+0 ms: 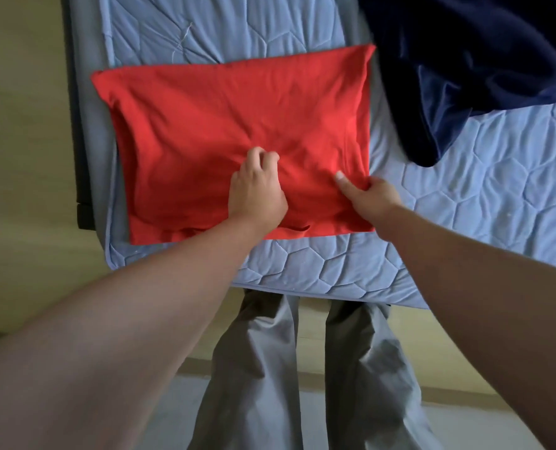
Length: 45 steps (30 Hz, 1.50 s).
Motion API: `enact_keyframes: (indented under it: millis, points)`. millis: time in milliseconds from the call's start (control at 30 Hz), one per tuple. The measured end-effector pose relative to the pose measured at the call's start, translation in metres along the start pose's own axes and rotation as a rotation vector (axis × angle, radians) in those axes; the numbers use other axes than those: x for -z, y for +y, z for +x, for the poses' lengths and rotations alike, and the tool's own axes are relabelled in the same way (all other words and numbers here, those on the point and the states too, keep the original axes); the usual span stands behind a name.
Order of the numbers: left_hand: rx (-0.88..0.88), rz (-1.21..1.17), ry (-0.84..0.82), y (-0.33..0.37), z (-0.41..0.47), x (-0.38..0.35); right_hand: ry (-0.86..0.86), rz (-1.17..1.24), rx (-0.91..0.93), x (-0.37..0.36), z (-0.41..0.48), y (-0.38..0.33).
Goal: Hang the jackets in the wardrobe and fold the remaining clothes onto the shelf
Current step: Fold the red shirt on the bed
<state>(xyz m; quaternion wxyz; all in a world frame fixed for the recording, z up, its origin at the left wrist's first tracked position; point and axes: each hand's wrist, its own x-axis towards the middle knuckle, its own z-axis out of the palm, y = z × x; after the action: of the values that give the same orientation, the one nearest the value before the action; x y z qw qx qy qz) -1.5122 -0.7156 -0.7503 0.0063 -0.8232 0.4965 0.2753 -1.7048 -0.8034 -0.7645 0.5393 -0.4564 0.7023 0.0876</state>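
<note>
A red garment [211, 118] lies folded into a rough rectangle on the light blue quilted mattress [484, 190], near its left corner. My left hand [257, 190] sits on the garment's near middle with fingers curled, bunching the cloth into wrinkles. At the right near edge my right hand [370, 193] pinches the garment, thumb on top and fingers tucked under the cloth. A dark navy velvety garment [465, 66] is heaped at the back right of the mattress, apart from both hands.
The mattress's near edge [302, 280] runs just in front of my legs in grey trousers [302, 368]. A dark bed frame edge [78, 157] shows on the left, with beige floor beyond it.
</note>
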Motion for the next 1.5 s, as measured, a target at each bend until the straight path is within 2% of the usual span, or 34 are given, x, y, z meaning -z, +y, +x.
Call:
enact_keyframes:
  millis: [67, 133, 267, 367, 500, 533, 600, 667, 733, 767, 833, 900, 1067, 1167, 1267, 1333, 1400, 1433, 1500]
  points:
    - [-0.08, -0.033, 0.003, 0.018, 0.01, 0.008, -0.074, 0.046, -0.01, -0.003, -0.006, 0.017]
    - [-0.152, -0.019, -0.036, 0.035, 0.019, 0.01, -0.072, 0.058, -0.005, -0.003, -0.006, 0.027]
    - [-0.095, 0.069, -0.147, 0.053, 0.029, 0.001, -0.114, 0.172, -0.028, 0.004, -0.006, 0.034]
    - [-0.127, 0.089, -0.085, 0.053, 0.015, -0.006, -0.145, 0.098, -0.004, 0.01, -0.008, 0.034]
    - [-0.218, 0.119, 0.115, 0.028, -0.021, -0.01, 0.005, -0.162, 0.115, 0.017, -0.013, 0.034]
    - [-0.212, 0.139, 0.175, 0.016, -0.029, -0.009, 0.075, -0.195, 0.194, 0.018, -0.017, 0.035]
    - [-0.196, 0.202, 0.233, -0.016, -0.041, -0.005, 0.238, -0.378, 0.481, 0.021, -0.024, 0.038]
    - [-0.213, 0.328, 0.157, -0.052, -0.053, -0.001, 0.31, -0.682, 0.821, 0.024, -0.024, 0.04]
    - [-0.222, 0.458, 0.027, -0.083, -0.065, 0.003, 0.204, -1.014, 1.086, 0.025, -0.02, 0.041]
    - [-0.209, 0.495, -0.017, -0.095, -0.069, 0.004, 0.126, -1.165, 1.148, 0.022, -0.018, 0.041]
    - [-0.168, 0.522, -0.046, -0.11, -0.075, 0.005, 0.038, -1.368, 1.163, 0.012, -0.016, 0.04]
    - [-0.166, 0.503, -0.048, -0.12, -0.08, 0.003, 0.042, -1.437, 1.157, -0.004, -0.014, 0.036]
    - [-0.298, 0.46, -0.115, -0.135, -0.091, 0.0, 0.081, -1.508, 1.08, -0.027, -0.01, 0.034]
    - [-0.321, 0.458, -0.142, -0.143, -0.091, 0.003, 0.084, -1.433, 1.026, -0.032, -0.016, 0.033]
    - [-0.317, 0.314, -0.018, -0.14, -0.084, 0.001, 0.085, -1.295, 0.998, -0.036, -0.025, 0.033]
    - [-0.23, 0.199, 0.076, -0.134, -0.074, 0.002, 0.083, -1.236, 1.006, -0.038, -0.029, 0.035]
    - [-0.151, 0.179, 0.056, -0.128, -0.065, 0.004, 0.068, -1.248, 0.994, -0.039, -0.032, 0.037]
    - [-0.162, 0.192, 0.06, -0.127, -0.064, 0.003, 0.059, -1.282, 0.973, -0.04, -0.033, 0.038]
    - [-0.292, 0.249, 0.105, -0.13, -0.067, -0.003, 0.054, -1.359, 0.94, -0.04, -0.032, 0.04]
